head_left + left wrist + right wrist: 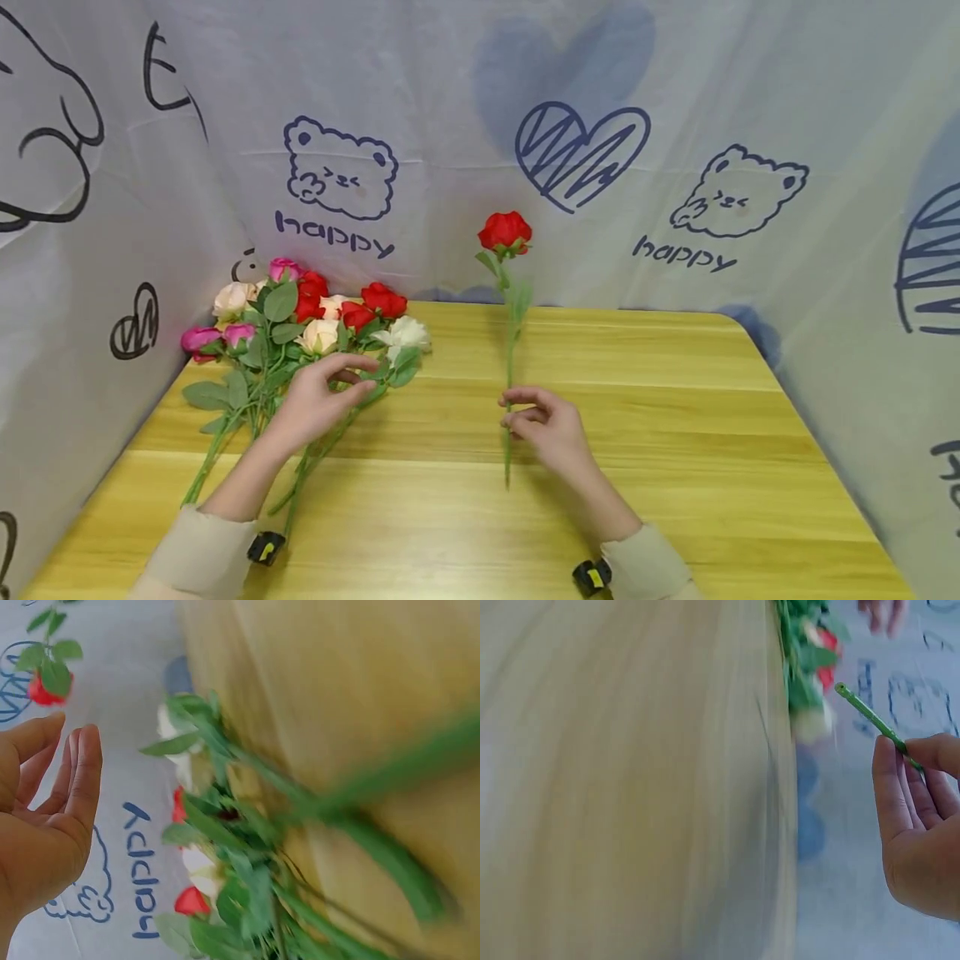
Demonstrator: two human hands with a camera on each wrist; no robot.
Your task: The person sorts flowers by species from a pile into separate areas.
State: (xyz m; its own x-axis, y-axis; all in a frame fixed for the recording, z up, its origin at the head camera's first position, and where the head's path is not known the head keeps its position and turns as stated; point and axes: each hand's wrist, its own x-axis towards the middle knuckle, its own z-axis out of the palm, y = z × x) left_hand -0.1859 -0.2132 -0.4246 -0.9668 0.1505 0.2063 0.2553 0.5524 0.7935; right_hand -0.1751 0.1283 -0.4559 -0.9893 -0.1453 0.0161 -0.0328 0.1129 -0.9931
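Observation:
My right hand [551,429] pinches the green stem of a single red rose [506,232] between thumb and fingers. The rose stands upright, bloom at the top, with leaves below it. In the right wrist view the cut end of the stem [862,710] sticks out past the fingers of the right hand [919,817]. My left hand [326,400] is over the right part of a pile of roses, near a white rose [407,335]. Its thumb and fingers are loosely bent and apart, with nothing between them, as the left wrist view of the hand [56,795] shows.
Pink, red, cream and white roses lie heaped at the back left of the wooden table [675,433], stems toward the front. A pale cloth [450,100] printed with bears, hearts and "happy" hangs behind the table and along both sides.

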